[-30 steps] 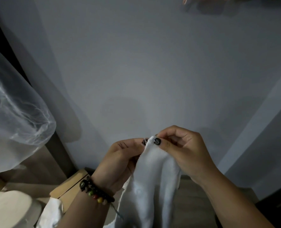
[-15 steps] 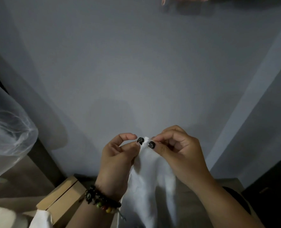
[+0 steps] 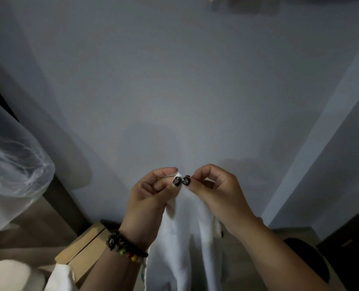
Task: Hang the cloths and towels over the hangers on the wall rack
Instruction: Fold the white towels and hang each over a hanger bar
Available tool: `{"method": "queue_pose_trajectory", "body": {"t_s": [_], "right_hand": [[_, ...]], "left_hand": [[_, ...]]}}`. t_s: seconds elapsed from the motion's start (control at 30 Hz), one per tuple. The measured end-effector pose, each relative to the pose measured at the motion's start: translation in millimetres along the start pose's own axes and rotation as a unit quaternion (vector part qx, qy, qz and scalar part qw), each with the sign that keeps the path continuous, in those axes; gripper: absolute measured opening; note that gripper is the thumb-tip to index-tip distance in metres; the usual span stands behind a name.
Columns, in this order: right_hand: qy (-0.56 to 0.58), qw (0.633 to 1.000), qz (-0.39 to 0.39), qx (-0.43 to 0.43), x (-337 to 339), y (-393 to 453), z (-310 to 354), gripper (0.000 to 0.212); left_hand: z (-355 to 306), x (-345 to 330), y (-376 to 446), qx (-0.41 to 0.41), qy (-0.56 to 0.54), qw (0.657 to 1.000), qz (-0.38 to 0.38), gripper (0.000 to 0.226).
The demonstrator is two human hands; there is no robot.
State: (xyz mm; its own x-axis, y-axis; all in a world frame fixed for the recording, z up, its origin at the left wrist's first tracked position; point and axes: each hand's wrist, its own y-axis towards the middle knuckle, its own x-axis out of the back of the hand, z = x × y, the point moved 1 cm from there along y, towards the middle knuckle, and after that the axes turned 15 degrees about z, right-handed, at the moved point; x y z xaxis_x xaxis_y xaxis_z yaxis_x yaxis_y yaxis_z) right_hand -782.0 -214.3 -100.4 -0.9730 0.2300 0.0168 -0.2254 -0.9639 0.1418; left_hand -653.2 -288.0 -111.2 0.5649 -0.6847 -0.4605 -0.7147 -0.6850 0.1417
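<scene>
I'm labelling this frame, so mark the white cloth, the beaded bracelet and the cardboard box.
white cloth [image 3: 187, 244]: head view, on the hanging fabric below both hands.
beaded bracelet [image 3: 125, 247]: head view, on the dark beads around the left wrist.
cardboard box [image 3: 84, 252]: head view, on its tan top face.

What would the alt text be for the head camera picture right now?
Two hands pinch the top edge of a white cloth in front of a plain grey wall, the left hand and right hand thumb to thumb. The cloth hangs down between the forearms; a cardboard box sits lower left.
</scene>
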Motion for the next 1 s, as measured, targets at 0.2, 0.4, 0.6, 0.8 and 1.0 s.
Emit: {"method": "queue_pose_trajectory", "body": {"t_s": [0.2, 0.4, 0.6, 0.8, 1.0], "right_hand": [[-0.109, 0.986, 0.102, -0.077, 11.2, 6.1, -43.4, 0.044], [-0.23, 0.965, 0.083, -0.09, 18.3, 23.1, -70.2, 0.047], [-0.287, 0.952, 0.09, -0.048, 12.8, 45.9, -79.1, 0.05], [-0.31, 0.931, 0.147, -0.12, 5.8, 67.0, -92.1, 0.059], [-0.281, 0.959, -0.012, 0.023, -7.8, 71.1, -70.1, 0.055]], "left_hand": [[-6.5, 10.4, 16.7, -0.003, -0.011, 1.0, 0.019, 0.023], [-27.8, 32.0, 25.7, -0.046, 0.023, 0.997, 0.055, 0.043], [-47.3, 50.2, 21.8, -0.1, 0.035, 0.994, 0.026, 0.056], [-55.4, 83.0, 3.9, -0.141, 0.027, 0.988, -0.049, 0.05], [-45.3, 113.9, -1.3, -0.144, 0.162, 0.954, -0.206, 0.02]]}}
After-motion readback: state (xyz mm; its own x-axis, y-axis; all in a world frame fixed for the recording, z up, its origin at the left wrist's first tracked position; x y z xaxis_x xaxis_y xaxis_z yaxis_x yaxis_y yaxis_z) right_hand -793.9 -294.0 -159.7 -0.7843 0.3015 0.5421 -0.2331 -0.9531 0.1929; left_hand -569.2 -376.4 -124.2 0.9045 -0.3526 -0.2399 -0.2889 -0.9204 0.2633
